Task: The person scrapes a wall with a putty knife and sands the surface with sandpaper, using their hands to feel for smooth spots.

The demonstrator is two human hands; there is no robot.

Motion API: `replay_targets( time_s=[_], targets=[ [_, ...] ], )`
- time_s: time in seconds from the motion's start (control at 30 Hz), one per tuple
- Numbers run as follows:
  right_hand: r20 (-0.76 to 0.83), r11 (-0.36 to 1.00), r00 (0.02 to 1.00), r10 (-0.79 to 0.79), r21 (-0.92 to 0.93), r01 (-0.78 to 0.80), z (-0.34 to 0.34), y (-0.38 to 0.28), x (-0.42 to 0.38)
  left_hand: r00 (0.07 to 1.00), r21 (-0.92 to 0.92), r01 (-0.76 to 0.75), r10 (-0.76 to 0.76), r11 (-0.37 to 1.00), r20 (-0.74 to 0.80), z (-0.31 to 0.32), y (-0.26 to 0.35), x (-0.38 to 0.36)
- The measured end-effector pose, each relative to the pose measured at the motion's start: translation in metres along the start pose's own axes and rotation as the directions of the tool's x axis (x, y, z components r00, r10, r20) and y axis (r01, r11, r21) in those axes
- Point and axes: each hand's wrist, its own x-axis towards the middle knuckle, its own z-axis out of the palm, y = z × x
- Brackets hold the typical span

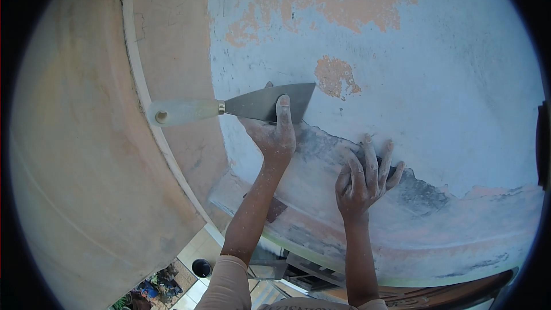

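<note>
A putty knife point(186, 110) with a pale handle and a wide metal blade lies across my left hand point(276, 132), which grips it by the blade with the thumb on top. Its handle points left and the blade's edge is near an exposed orange patch point(336, 76) on the pale blue wall point(459, 92). To the right, my right hand point(364, 182) rests with fingers spread on the wall, over a dark, rough crack point(423, 192). White dust covers both hands.
A curved pale trim point(139, 74) runs down beside a beige wall section point(86, 109) at the left. Below are a dark bucket point(201, 267) on a tiled floor, plants and clutter point(152, 290), and a brown wooden piece point(447, 297) at bottom right.
</note>
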Motion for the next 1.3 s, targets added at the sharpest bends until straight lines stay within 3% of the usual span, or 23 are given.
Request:
replay_targets(
  time_s=[0.03,0.13,0.17,0.27,0.3,0.4,0.5,0.6,0.63,0.73,0.83,0.93,1.03,1.13,1.23,1.3],
  targets=[
    [0.008,1.000,1.000,-0.004,-0.006,0.004,-0.001,0.001,0.000,0.998,0.160,0.048,-0.052,0.986,0.025,-0.008,0.005,0.006],
    [0.007,1.000,1.000,0.003,-0.011,-0.003,-0.001,-0.002,0.000,0.999,0.162,-0.047,0.042,0.986,0.034,-0.006,0.005,0.001],
    [-0.001,1.000,1.000,0.001,-0.012,-0.001,0.001,-0.001,0.000,0.999,-0.015,0.026,-0.025,1.000,0.040,-0.001,0.008,-0.006],
    [-0.002,1.000,1.000,-0.008,-0.012,0.008,0.000,0.001,0.000,0.995,0.101,0.102,-0.104,0.990,0.014,-0.010,0.001,0.005],
    [-0.003,1.000,1.000,-0.003,-0.008,0.003,0.001,0.000,-0.001,1.000,0.166,-0.017,0.013,0.986,0.024,-0.008,0.004,0.006],
    [0.000,1.000,1.000,0.001,-0.008,-0.001,0.000,-0.001,0.000,0.995,0.024,0.074,-0.076,0.997,0.068,-0.007,0.004,-0.002],
    [0.006,1.000,1.000,0.006,0.004,-0.006,0.000,0.000,0.000,0.993,0.376,-0.114,0.100,0.920,0.056,-0.014,0.003,0.014],
    [-0.006,1.000,1.000,-0.014,-0.014,0.014,0.001,0.001,0.000,0.992,0.045,0.055,-0.059,0.997,0.107,-0.009,0.008,-0.003],
    [-0.002,1.000,1.000,-0.010,-0.009,0.010,0.000,0.001,0.000,0.985,0.071,0.147,-0.153,0.987,0.080,-0.009,0.012,0.001],
    [0.011,1.000,1.000,0.000,0.001,0.000,-0.001,0.000,-0.001,0.988,0.401,-0.144,0.109,0.904,0.109,-0.020,-0.004,0.009],
    [0.004,1.000,1.000,-0.005,-0.004,0.005,0.000,0.001,0.000,0.992,0.048,0.109,-0.112,0.993,0.066,-0.007,0.010,-0.004],
    [0.007,1.000,1.000,0.000,0.001,0.000,-0.001,0.000,-0.001,0.996,0.335,-0.085,0.080,0.938,0.028,-0.008,0.011,0.005],
    [0.003,1.000,1.000,-0.002,0.000,0.002,0.000,0.000,0.001,0.993,-0.006,0.102,-0.101,0.995,0.062,-0.004,0.007,-0.010],
    [0.012,1.000,1.000,0.004,0.003,-0.004,-0.002,0.000,0.000,0.999,0.159,-0.035,0.036,0.987,-0.005,-0.013,-0.008,0.005],
    [-0.005,1.000,1.000,-0.002,-0.003,0.002,0.001,0.000,0.000,0.997,-0.003,0.043,-0.043,0.999,0.066,-0.004,0.006,-0.012],
    [0.006,1.000,1.000,0.001,-0.003,-0.001,0.000,0.001,-0.001,0.997,0.149,0.074,-0.078,0.986,0.021,-0.004,0.018,-0.003]
  ],
)
